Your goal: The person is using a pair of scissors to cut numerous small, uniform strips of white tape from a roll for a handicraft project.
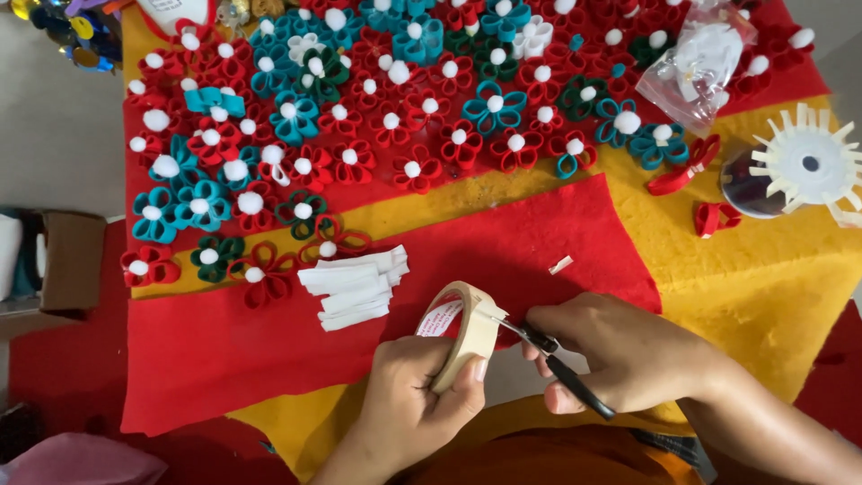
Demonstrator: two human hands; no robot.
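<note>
My left hand (415,404) grips a beige roll of tape (462,334) upright near the front edge of the table. My right hand (620,352) holds small black-handled scissors (549,357), whose blades meet a strip pulled off the roll's top right side. Just left of the roll lies a loose pile of cut white strips (352,286) on the red felt (224,332).
Several felt loop flowers (395,117) in red, teal and green with white pompom centres cover the far half of the table. A clear plastic bag (696,63) lies at the far right. A white spiked wheel on a dark base (804,166) stands at the right edge. Yellow felt (763,278) lies underneath.
</note>
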